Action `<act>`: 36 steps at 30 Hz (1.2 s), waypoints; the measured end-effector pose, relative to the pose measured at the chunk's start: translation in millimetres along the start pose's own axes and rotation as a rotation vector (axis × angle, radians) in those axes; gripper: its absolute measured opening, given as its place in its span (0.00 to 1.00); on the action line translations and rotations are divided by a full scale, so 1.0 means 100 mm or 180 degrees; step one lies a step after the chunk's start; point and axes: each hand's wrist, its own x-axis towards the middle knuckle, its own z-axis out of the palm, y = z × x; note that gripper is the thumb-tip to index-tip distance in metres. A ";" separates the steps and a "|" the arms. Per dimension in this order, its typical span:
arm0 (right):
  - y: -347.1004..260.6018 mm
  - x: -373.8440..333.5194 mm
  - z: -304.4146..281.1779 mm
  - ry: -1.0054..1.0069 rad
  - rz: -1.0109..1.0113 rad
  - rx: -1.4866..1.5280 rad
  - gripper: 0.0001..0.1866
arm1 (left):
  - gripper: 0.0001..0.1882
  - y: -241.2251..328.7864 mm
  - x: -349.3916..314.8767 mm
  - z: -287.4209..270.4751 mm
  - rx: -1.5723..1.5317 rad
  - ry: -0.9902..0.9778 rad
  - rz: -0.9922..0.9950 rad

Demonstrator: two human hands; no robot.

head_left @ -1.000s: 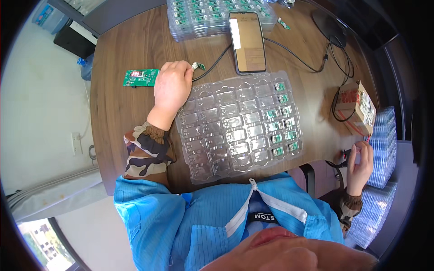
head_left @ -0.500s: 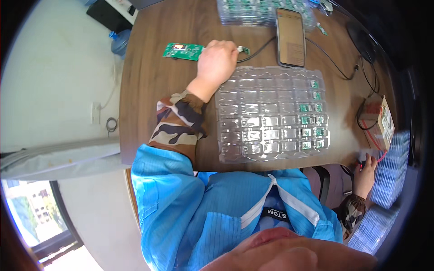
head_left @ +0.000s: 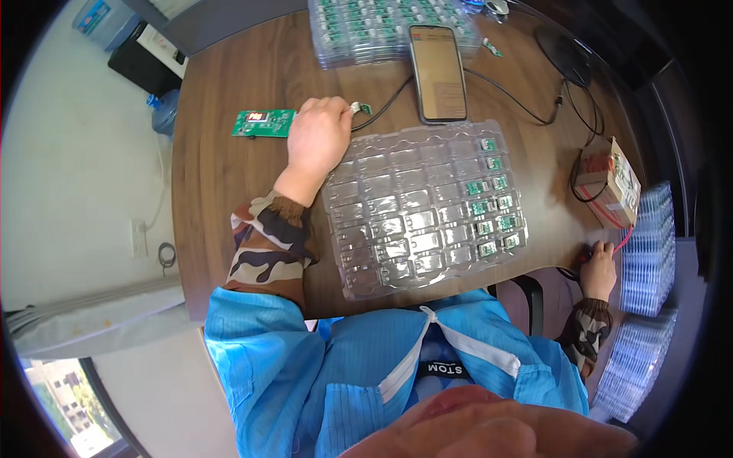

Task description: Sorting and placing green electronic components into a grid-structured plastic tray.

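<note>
My left hand [head_left: 319, 136] is closed over the right end of a long green circuit board [head_left: 263, 124] with a small lit display. Its curled fingers hide that end. Just past my fingertips pokes out a small green board [head_left: 365, 109] with a white part. In front lies a clear plastic tray [head_left: 393, 206] of many pockets. Several small green circuit boards [head_left: 479, 208] fill pockets on its right side. At the table's right edge, my right hand [head_left: 598, 273] has its fingers closed around something dark, mostly hidden, beside a red wire [head_left: 624, 239].
A phone [head_left: 438, 76] with a lit screen leans behind the tray, black cables [head_left: 511, 91] around it. Stacked trays of small boards [head_left: 359, 38] stand at the back. To the right are a cardboard box [head_left: 611, 187] and tall stacks of clear trays [head_left: 647, 263].
The whole view has shifted and turned a little, so the table sits further left. Both hands keep about the same places and grips relative to the things around them.
</note>
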 end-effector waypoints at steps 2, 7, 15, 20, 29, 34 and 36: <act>0.02 -0.01 0.01 0.0080 -0.0016 -0.0085 0.11 | 0.05 0.02 0.00 -0.01 -0.0003 0.0011 0.0013; 0.03 0.00 0.02 0.0094 -0.0017 -0.0099 0.10 | 0.05 0.03 0.02 -0.02 0.0017 -0.0085 -0.0096; 0.03 -0.01 0.02 0.0074 -0.0035 -0.0109 0.10 | 0.05 0.04 0.03 -0.05 0.0020 -0.0107 -0.0114; 0.00 -0.03 -0.02 0.0069 0.0021 -0.0113 0.10 | 0.04 0.04 0.03 -0.06 -0.0019 -0.0113 -0.0079; 0.02 -0.07 0.02 0.0161 -0.0032 -0.0062 0.11 | 0.04 0.04 0.02 -0.06 0.0018 -0.0121 -0.0039; 0.00 -0.07 -0.01 0.0247 -0.0082 -0.0106 0.11 | 0.04 0.06 0.02 -0.06 -0.0026 -0.0105 -0.0087; 0.01 -0.08 -0.01 0.0251 -0.0106 -0.0122 0.11 | 0.04 0.06 0.01 -0.06 -0.0018 -0.0132 -0.0106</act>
